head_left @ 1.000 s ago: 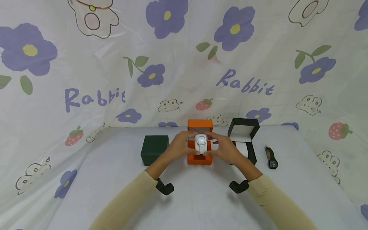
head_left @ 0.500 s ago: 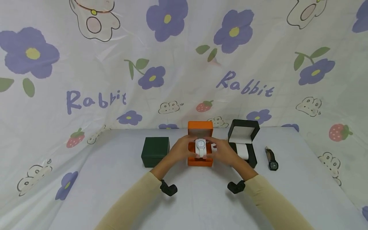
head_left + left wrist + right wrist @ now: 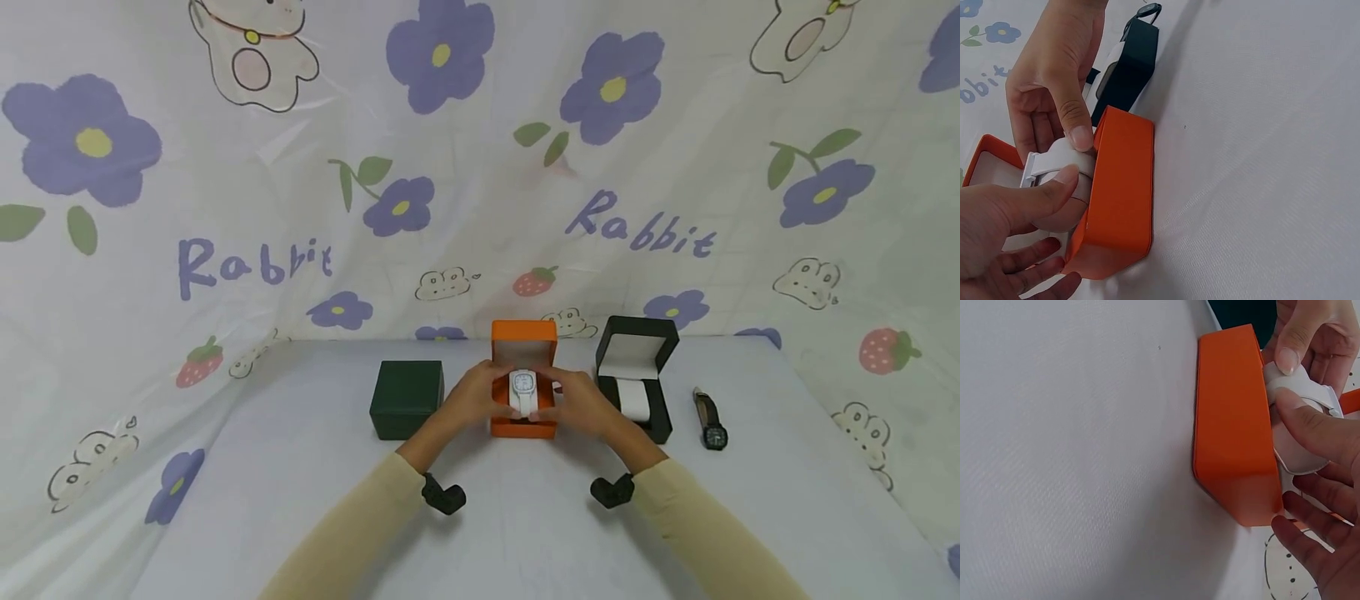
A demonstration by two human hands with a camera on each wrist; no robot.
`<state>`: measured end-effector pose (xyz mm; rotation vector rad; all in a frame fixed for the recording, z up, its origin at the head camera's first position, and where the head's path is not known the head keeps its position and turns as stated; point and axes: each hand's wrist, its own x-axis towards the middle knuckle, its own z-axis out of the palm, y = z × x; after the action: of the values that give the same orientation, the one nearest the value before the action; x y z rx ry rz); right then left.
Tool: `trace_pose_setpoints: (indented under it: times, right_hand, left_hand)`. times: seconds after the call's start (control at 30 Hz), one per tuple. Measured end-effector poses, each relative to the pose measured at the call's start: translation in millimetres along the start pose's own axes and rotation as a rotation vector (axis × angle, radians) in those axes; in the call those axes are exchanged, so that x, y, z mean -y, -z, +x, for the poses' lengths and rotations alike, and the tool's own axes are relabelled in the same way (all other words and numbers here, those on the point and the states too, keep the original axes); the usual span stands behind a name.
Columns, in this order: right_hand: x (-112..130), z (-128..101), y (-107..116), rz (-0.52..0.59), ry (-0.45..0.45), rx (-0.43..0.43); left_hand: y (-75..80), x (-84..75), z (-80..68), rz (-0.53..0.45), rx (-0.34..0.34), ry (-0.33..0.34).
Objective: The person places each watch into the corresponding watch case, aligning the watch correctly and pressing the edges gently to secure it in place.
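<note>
1. Both hands are on the white watch [image 3: 523, 390], which sits on its pale cushion [image 3: 1063, 212] in the mouth of the open orange box [image 3: 524, 379], mid-table.
2. The left hand [image 3: 471, 398] has thumb and fingers curled round the watch and cushion from its side; the wrist view shows the thumb pressed along the strap.
3. The right hand [image 3: 578, 402] pinches it from the other side, its thumb tip on the strap at the box's front edge.
4. Against a second ago, the watch has come down: it was held up in front of the lid, and now it lies low between the orange walls, the hands having sunk with it.
5. My read: the cushion is being seated in the box, nearly home but not released.
6. Left of it, a closed dark green box [image 3: 406, 397]. Right, an open black box [image 3: 636, 375] with a white lining, and a dark watch [image 3: 709, 421] lying flat on the table [image 3: 300, 467].
</note>
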<state>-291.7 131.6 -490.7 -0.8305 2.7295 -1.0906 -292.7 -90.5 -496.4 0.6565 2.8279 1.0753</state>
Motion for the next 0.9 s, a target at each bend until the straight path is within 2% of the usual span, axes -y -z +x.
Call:
trace_pose_setpoints:
  times: [0.23, 0.53, 0.9]
  right_hand:
    - [-1.2, 1.5, -2.6, -0.027, -0.029, 0.006]
    - [-4.9, 2.0, -5.8, -0.046, 0.031, -0.008]
    - [-9.2, 3.2, -7.9, -0.06, 0.042, -0.003]
  left_hand:
    - [-2.3, 3.4, 4.0, 0.015, 0.004, -0.007]
    - [-5.2, 5.5, 3.2, 0.007, -0.01, 0.012]
    - [-7.3, 7.8, 2.6, -0.008, -0.015, 0.013]
